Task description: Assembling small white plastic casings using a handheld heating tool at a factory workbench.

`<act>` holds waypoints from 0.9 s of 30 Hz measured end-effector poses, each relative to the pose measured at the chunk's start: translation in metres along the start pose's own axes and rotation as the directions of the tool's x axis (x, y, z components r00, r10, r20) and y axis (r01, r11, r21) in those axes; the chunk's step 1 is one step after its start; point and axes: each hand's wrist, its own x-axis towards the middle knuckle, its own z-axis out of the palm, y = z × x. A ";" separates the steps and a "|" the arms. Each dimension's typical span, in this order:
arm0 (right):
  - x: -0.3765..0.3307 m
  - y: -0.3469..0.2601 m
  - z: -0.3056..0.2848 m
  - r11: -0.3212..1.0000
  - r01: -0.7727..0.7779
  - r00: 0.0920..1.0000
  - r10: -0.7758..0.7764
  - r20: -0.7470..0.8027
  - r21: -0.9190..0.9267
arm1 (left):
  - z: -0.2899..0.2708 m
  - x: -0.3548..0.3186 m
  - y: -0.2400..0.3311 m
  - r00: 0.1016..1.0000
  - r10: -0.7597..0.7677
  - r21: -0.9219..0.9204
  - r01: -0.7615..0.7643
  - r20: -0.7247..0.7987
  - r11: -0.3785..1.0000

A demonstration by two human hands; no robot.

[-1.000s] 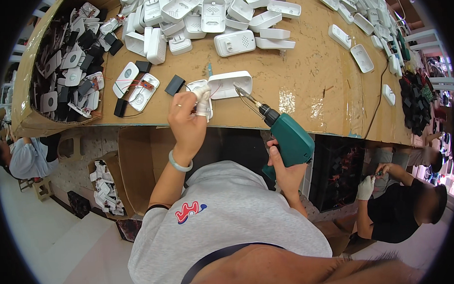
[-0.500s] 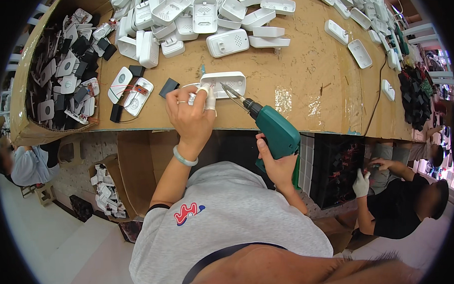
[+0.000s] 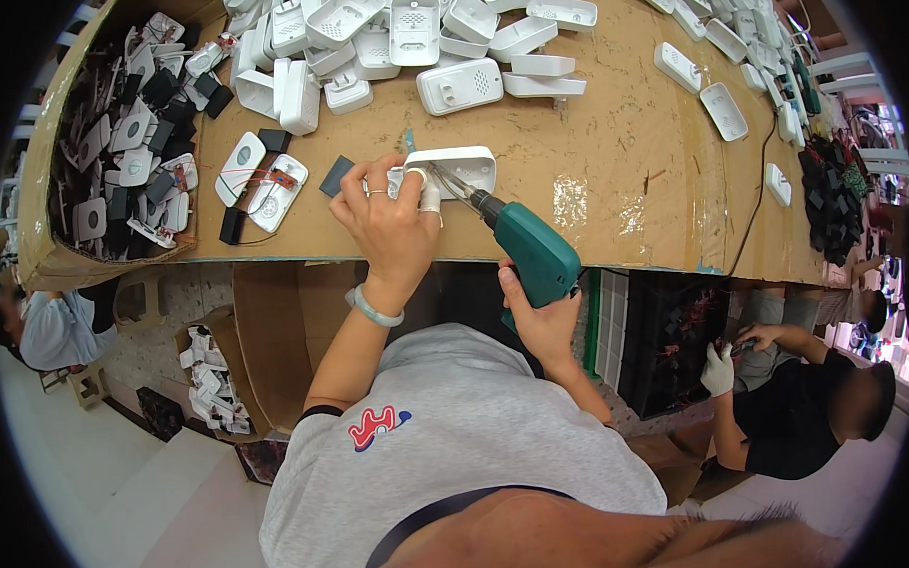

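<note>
My left hand (image 3: 392, 221), with white covering on some fingertips, is closed on the left end of an open white plastic housing (image 3: 479, 168) at the table's near edge. My right hand (image 3: 548, 331) grips a green pistol-shaped soldering gun (image 3: 536, 251). Its thin metal tip points into the housing, close to my left fingertips. Whether the tip touches anything inside cannot be made out. Part of another white piece lies under my left fingers, mostly hidden. Just left of that hand is a black block (image 3: 339, 175).
An opened white unit with red wires (image 3: 279, 190) lies to the left, beside a cardboard box (image 3: 47, 233) full of parts. White housings (image 3: 414, 30) are heaped at the back. A black cable (image 3: 752, 208) crosses the table's right side. A co-worker (image 3: 799, 407) sits at right.
The soldering gun and my right hand have moved left, bringing the tip nearer my left fingers. My left hand has shifted slightly right, still on the housing.
</note>
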 end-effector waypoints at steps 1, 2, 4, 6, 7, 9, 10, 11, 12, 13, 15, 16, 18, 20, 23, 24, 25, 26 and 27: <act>0.000 0.001 0.000 1.000 0.021 1.000 -0.021 -0.001 0.004 | 0.000 0.000 0.000 1.000 -0.001 0.000 0.001 0.000 1.000; 0.001 0.001 0.000 1.000 0.021 1.000 -0.021 0.000 0.003 | 0.000 0.001 0.001 1.000 -0.002 0.003 0.002 -0.001 1.000; 0.001 -0.001 0.000 1.000 0.011 1.000 -0.011 0.006 -0.004 | 0.000 0.001 0.001 1.000 -0.003 0.005 0.003 -0.002 1.000; 0.000 0.000 0.000 1.000 0.011 1.000 -0.011 0.003 -0.016 | 0.000 0.001 0.001 1.000 -0.006 0.012 0.006 0.000 1.000; 0.000 0.001 0.000 1.000 0.012 1.000 -0.012 0.000 -0.028 | 0.000 0.001 0.001 1.000 -0.006 0.012 0.006 0.000 1.000; -0.001 0.002 0.000 1.000 0.020 1.000 -0.021 -0.009 -0.022 | 0.000 0.001 0.001 1.000 -0.016 0.015 0.016 0.012 1.000; -0.001 0.003 0.001 0.999 0.029 0.999 -0.029 -0.018 -0.015 | 0.001 0.001 0.001 1.000 -0.016 0.015 0.016 0.012 1.000; 0.000 0.002 0.000 0.999 0.030 0.999 -0.030 -0.018 -0.016 | 0.002 0.001 0.001 1.000 -0.017 0.007 0.017 0.004 1.000; 0.000 0.001 0.000 0.998 0.043 0.999 -0.044 -0.016 -0.039 | 0.002 0.000 0.001 1.000 -0.019 0.000 0.019 -0.004 1.000; 0.000 0.000 0.000 0.996 0.057 0.998 -0.058 -0.014 -0.062 | 0.002 0.000 0.001 1.000 -0.019 -0.001 0.019 -0.004 1.000; 0.000 0.001 0.000 0.996 0.057 0.998 -0.058 -0.014 -0.067 | 0.001 0.001 0.001 1.000 -0.022 0.007 0.022 0.002 1.000; 0.000 0.001 -0.001 0.996 0.057 0.998 -0.059 -0.014 -0.073 | 0.001 0.001 0.001 1.000 -0.022 0.006 0.022 0.002 1.000; 0.001 -0.001 0.000 0.998 0.040 0.999 -0.041 -0.018 -0.048 | 0.003 0.000 0.001 1.000 -0.018 0.006 0.019 -0.011 1.000; 0.001 -0.001 0.001 0.999 0.023 0.999 -0.024 -0.022 -0.024 | 0.002 0.000 0.001 1.000 -0.018 0.005 0.018 -0.004 1.000; 0.001 0.000 0.001 1.000 0.010 1.000 -0.010 -0.029 -0.016 | 0.001 0.001 0.001 1.000 -0.020 0.009 0.020 0.004 1.000; 0.000 0.001 0.000 0.999 0.022 0.999 -0.023 -0.022 -0.037 | 0.001 0.001 0.001 1.000 -0.022 0.012 0.022 0.007 1.000; 0.000 0.001 0.000 0.998 0.035 0.999 -0.036 -0.014 -0.056 | 0.001 0.001 0.002 1.000 -0.022 0.012 0.022 0.006 1.000; 0.000 0.002 -0.001 0.998 0.037 0.999 -0.037 -0.014 -0.056 | 0.001 0.000 0.002 1.000 -0.024 0.013 0.024 0.005 1.000; -0.001 0.003 -0.001 0.997 0.036 0.999 -0.037 -0.015 -0.062 | 0.001 0.000 0.002 1.000 -0.026 0.012 0.026 0.006 1.000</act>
